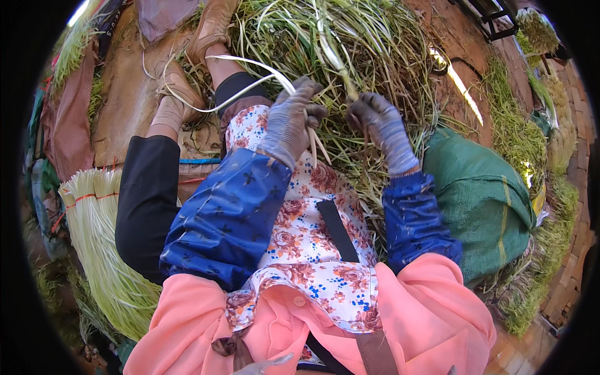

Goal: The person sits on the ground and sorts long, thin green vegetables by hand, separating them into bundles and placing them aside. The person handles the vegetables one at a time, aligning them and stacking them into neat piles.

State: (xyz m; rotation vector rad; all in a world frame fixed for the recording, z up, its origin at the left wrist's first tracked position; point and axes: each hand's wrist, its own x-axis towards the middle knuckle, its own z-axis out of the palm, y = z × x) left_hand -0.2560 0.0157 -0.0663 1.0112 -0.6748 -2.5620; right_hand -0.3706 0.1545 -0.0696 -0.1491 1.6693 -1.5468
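My left hand [291,119], in a soiled striped knit glove with a blue sleeve cover, is closed around a few pale plant stalks [281,78]. Their long white leaves trail out over my legs, and the stalk ends stick out below the fist. At the right, my right hand [379,124], gloved alike, pinches the end of a withered pale stalk [332,54] that runs up over the heap. A big tangled heap of green and dry leaves [389,42] lies under and beyond both hands. The fingertips of my right hand are partly hidden.
Bundled pale stalks with red ties [108,243] lie at the left by my knee. A stuffed green woven sack [473,201] stands at my right elbow. More greens [511,117] are strewn along the right side. A reddish-brown woven sack [70,126] lies at the far left.
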